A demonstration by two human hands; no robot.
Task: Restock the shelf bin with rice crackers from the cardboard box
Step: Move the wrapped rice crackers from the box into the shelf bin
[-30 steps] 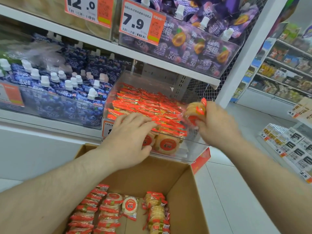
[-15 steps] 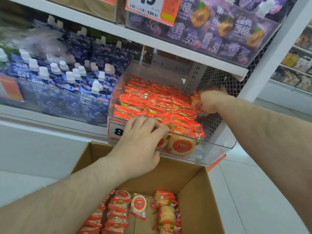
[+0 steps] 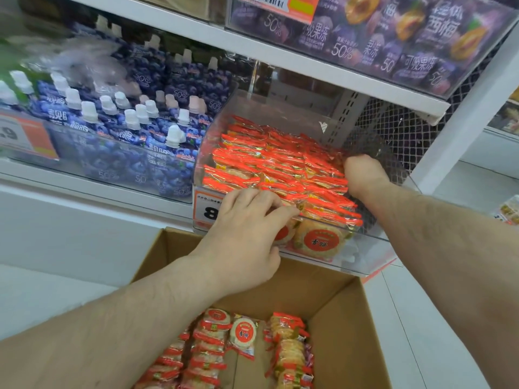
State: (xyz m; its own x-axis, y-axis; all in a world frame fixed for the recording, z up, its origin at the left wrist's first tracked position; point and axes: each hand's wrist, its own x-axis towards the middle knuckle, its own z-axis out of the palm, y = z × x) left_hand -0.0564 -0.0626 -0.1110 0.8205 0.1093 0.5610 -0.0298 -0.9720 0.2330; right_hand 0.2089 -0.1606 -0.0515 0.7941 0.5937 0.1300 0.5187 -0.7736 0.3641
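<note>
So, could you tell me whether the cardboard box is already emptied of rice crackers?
No, several rows of rice cracker packs are lying inside the cardboard box.

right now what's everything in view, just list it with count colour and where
rice crackers: many, red-orange packs, filling the clear shelf bin
rice crackers in the cardboard box: several rows, red and pale, box bottom
blueberry pouches: many, blue with white caps, bin left of the crackers
plum jelly pouches: several, purple, shelf above
price tags: orange and white, on bin fronts
left hand: fingers on the bin's front packs
right hand: curled, at the bin's right side
</note>
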